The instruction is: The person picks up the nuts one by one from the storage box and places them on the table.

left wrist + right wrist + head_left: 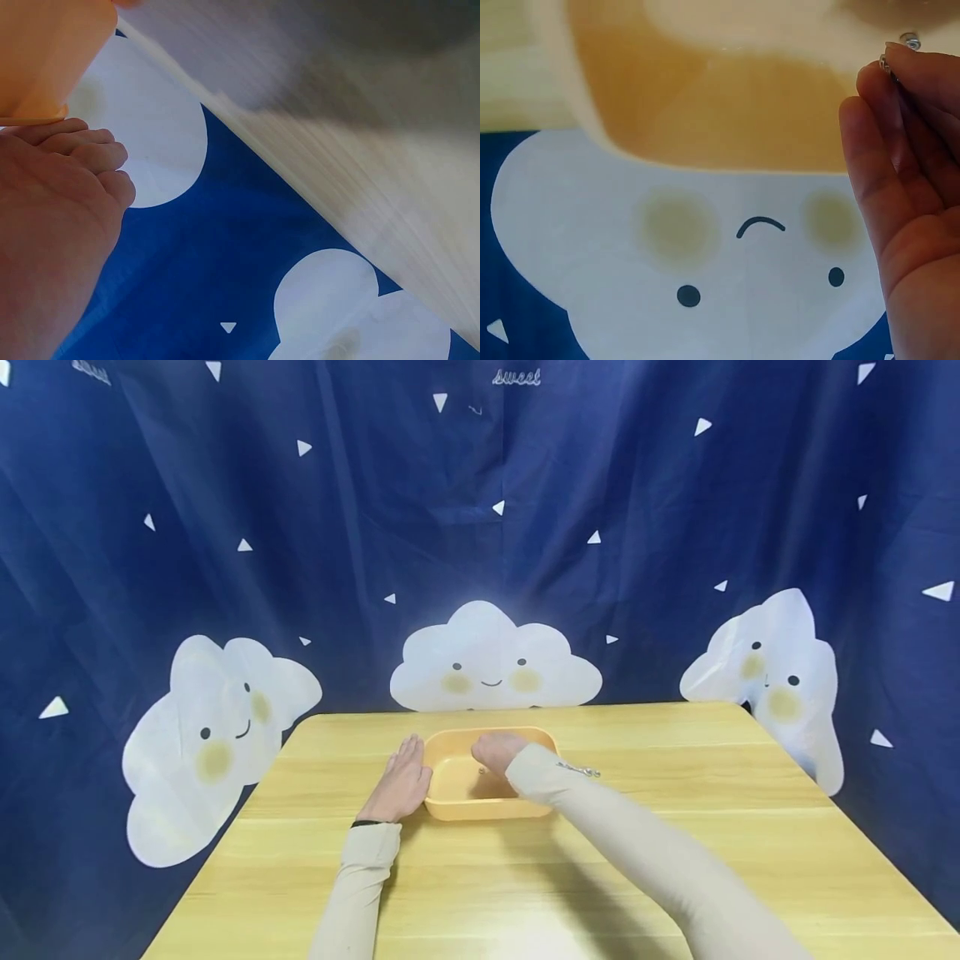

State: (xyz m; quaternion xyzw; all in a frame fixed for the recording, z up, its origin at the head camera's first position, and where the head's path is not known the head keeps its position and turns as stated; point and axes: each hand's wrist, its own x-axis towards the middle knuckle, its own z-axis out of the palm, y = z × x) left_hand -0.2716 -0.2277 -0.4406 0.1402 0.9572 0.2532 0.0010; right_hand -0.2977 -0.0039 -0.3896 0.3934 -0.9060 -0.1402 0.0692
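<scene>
An orange plastic bin (487, 811) stands on the table, its inside open to the head view. My left hand (402, 783) lies along the bin's left side with its fingers extended; in the left wrist view its fingertips are right at the rim. Inside the bin is my right hand (498, 751), reaching over the right wall. Its thumb and forefinger pinch a small silver metal piece (885, 64), mostly hidden by the fingertips. Another small silver metal piece (910, 40) lies on the bin's floor close to those fingertips.
Several small silver metal pieces (590, 772) lie on the wooden table (675, 760) just right of the bin, partly behind the right sleeve (622, 827). A dark blue curtain (480, 560) with cloud faces hangs behind the table's far edge.
</scene>
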